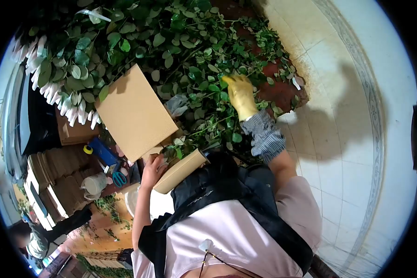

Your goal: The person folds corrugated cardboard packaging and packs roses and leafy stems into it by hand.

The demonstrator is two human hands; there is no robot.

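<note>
My right hand [240, 96], in a yellow glove with a striped grey cuff, reaches into a heap of leafy green rose stems [190, 60]. Its fingers are stretched out over the leaves, with nothing visibly held. My left hand [154, 172] is bare and rests beside a folded strip of corrugated cardboard [182, 172] at my lap, its fingers loosely spread and partly touching it. Just beyond those fingers lies a large flat cardboard sheet [133, 112], tilted on the stems. Some leaves and stems poke out between sheet and strip.
White-wrapped flower heads [55, 92] line the left edge of the heap. Teal-handled scissors [119, 178], a blue tool [103, 152] and a plastic cup [95, 184] lie left of me, beside stacked cardboard [60, 173]. Another person [34, 238] is at far lower left. Tiled floor [326, 139] lies right.
</note>
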